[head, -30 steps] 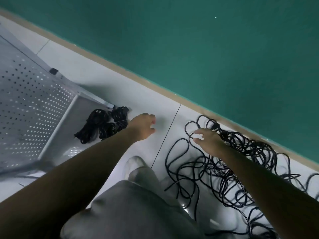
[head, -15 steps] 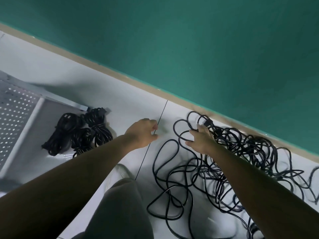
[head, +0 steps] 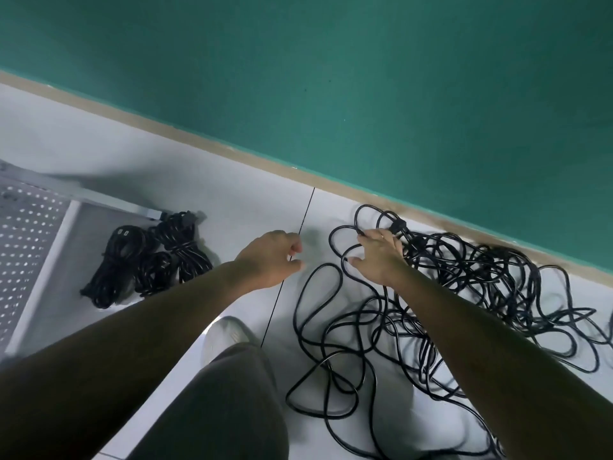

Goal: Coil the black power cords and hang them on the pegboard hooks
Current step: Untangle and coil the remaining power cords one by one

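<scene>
Right hand (head: 378, 257) reaching into tangled black power cords (head: 464, 293) on white floor (head: 232, 200), fingers spread and relaxed over loops beside a black plug (head: 394, 225); contact with cord probable, closed grasp not visible. Left hand (head: 268, 257) hovering above floor tile seam (head: 292, 260), fingers loosely curled, nothing held. Coiled cord bundles (head: 149, 260) lying at left, just beside perforated pegboard (head: 23, 254). Tangle spread along teal wall (head: 365, 78) base. Grey shoe (head: 225, 333) near tangle edge.
</scene>
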The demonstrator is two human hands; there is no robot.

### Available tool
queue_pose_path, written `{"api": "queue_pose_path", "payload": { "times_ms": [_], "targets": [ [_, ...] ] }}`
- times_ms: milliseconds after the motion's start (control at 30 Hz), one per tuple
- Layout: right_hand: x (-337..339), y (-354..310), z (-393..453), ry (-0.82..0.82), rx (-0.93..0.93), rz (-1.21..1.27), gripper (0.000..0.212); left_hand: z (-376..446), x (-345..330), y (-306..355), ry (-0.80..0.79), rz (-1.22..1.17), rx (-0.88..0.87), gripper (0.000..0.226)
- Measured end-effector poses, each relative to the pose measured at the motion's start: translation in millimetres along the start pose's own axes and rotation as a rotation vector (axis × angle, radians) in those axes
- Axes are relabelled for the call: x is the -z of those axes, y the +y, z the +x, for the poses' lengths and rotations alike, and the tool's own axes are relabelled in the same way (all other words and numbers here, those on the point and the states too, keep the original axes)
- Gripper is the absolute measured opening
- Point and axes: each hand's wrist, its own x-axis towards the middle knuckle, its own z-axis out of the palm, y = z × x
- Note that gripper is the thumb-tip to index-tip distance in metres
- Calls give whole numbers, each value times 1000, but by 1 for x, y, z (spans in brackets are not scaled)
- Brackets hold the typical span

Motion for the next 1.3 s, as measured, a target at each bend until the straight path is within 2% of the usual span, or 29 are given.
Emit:
{"api": "queue_pose_path", "payload": {
  "times_ms": [200,367,433,533,600,700,733,833,867,933,1000,1100,1167,1233,1300],
  "targets": [
    [38,19,-56,208,23,347,53,-17,30,27,57,-23,-59,26],
    [99,16,-134,330,53,656,35,-44,74,85,141,-109,-167,28],
    [123,11,-178,322,56,705,43,-64,96,117,145,-134,-232,33],
    [146,8,-242,377,56,856,70,-105,127,168,93,-177,-327,45],
    [164,2,-280,458,99,961,70,-138,142,201,54,-187,-378,50],
    [194,-12,-337,571,169,978,74,-192,153,244,56,-151,-482,59],
    [204,-17,-358,601,205,993,69,-210,154,255,75,-131,-517,65],
    [225,-27,-414,639,311,1026,29,-257,149,280,156,-130,-570,96],
    [227,-30,-430,633,314,990,23,-270,146,285,179,-157,-564,105],
    [220,-36,-456,590,272,949,31,-293,136,291,212,-211,-538,111],
    [205,-42,-472,546,230,1050,34,-309,120,292,225,-225,-532,103],
    [191,-55,-487,532,293,1268,25,-326,95,286,288,-309,-549,88],
    [190,-61,-500,500,336,1371,21,-333,88,280,340,-398,-576,64],
    [191,-62,-513,511,351,1373,23,-344,91,281,354,-485,-603,40],
    [194,-62,-526,546,371,1327,23,-357,100,289,363,-543,-604,26]
  ]
}}
